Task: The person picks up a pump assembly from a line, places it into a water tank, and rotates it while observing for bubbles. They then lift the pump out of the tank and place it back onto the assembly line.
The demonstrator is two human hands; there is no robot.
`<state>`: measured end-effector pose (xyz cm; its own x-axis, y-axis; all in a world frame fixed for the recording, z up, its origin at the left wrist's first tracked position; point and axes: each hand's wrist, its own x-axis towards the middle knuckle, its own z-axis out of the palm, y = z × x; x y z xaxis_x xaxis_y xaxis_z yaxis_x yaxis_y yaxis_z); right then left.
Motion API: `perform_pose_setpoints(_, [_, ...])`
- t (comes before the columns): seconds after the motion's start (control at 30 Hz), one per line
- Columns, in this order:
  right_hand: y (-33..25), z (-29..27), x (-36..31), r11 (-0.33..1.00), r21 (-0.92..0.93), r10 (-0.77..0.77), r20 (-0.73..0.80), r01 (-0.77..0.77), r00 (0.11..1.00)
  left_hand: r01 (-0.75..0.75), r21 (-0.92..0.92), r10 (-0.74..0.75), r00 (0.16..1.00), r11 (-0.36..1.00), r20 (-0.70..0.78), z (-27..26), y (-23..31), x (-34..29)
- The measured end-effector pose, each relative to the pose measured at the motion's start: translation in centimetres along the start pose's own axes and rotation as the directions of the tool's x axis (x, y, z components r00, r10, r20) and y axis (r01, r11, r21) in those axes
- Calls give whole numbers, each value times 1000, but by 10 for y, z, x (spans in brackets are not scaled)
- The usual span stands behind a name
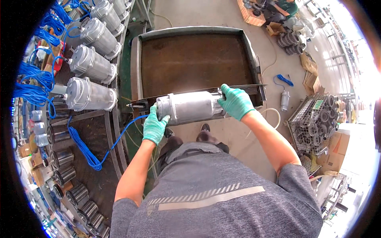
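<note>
A silver-grey cylindrical pump motor (191, 107) lies on its side in front of me, level with the near edge of a rectangular metal tank (137, 65). My left hand (155, 127), in a green glove, grips its left end, thumb on the near side. Around its right end close the fingers of my right hand (237, 103), also gloved in green. A blue cable (92, 158) runs from the motor's left end to a loose bundle on the left. Behind the motor, a narrow bar (254, 86) crosses the tank's near side.
Similar motors (89, 95) with blue cables stand in a row on the left rack. Bare steel rotors (61, 158) lie nearer. On the right floor are a small pump (285, 100) and a wire basket of ring-shaped parts (313, 127). Another person (283, 10) crouches at the far right.
</note>
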<state>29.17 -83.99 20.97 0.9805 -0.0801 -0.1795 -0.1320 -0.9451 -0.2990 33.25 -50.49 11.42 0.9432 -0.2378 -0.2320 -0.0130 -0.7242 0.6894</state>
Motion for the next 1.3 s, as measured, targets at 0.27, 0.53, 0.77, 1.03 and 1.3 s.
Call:
perform_pose_setpoints(0.27, [15,-16,-19,933,355,21,102,-56,995,9,-50,-9,1000,999,-3,1,-1,-2])
perform_pose_setpoints(0.53, [204,56,-38,923,15,383,8,-384,924,43,-69,-43,999,997,-5,2,-6,-6])
perform_pose_setpoints(0.77, [287,72,-5,795,-213,571,-54,-568,819,34,-31,-34,999,999,1,6,4,0])
perform_pose_setpoints(1.03, [259,56,17,777,-21,621,-140,-629,772,50,60,-47,998,997,-44,-1,0,-10])
perform_pose_setpoints(1.3, [148,105,-24,588,806,17,-91,64,996,-19,185,24,999,983,-25,-13,5,-8])
